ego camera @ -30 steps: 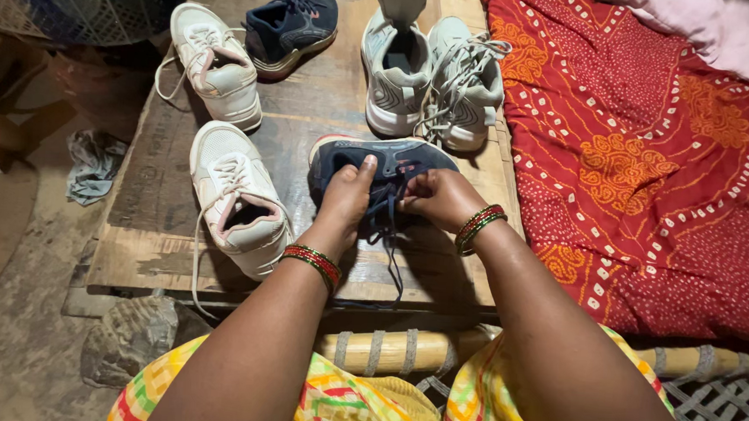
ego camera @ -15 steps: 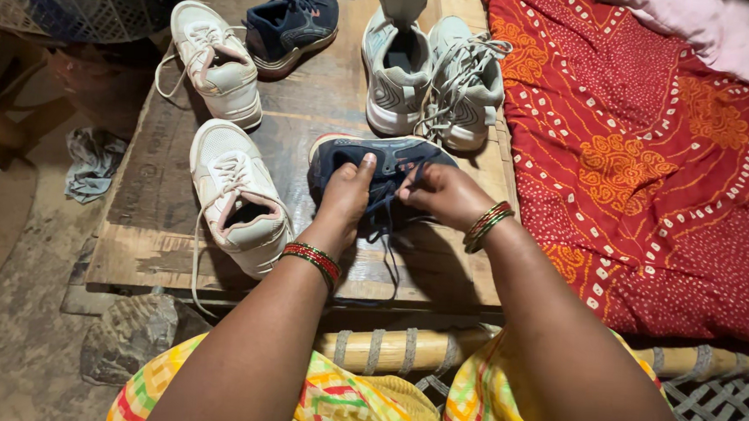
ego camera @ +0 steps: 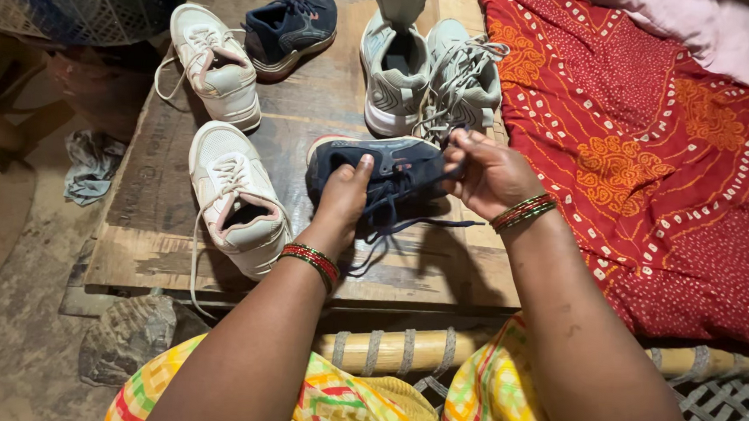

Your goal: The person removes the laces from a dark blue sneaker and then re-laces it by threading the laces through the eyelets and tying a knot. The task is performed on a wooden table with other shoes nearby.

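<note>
The person sits at the near edge of a low wooden board (ego camera: 311, 111), both arms stretched over it. The left hand (ego camera: 346, 196) presses down on a navy shoe (ego camera: 386, 163) that lies near the middle of the board's front half, thumb up along the shoe's tongue and the other fingers wrapped over its near side, so the hand is closed around the shoe. The right hand (ego camera: 489, 172) is lifted just beside the shoe's right edge, fingers pinched shut on a dark blue lace (ego camera: 408, 226); the lace runs from the eyelets up to the fingertips, and its loose end trails across the board toward the near edge. Red and green bangles circle both wrists.

Around the navy shoe stand others: a white shoe (ego camera: 235, 198) just to its left with its lace hanging off the board's front, a second white shoe (ego camera: 217, 64) farther back, a second navy shoe (ego camera: 289, 27) beside that one, and a grey pair (ego camera: 430, 75) right behind the right hand. To the right lies a red patterned cloth (ego camera: 654, 167), touching the board's edge
</note>
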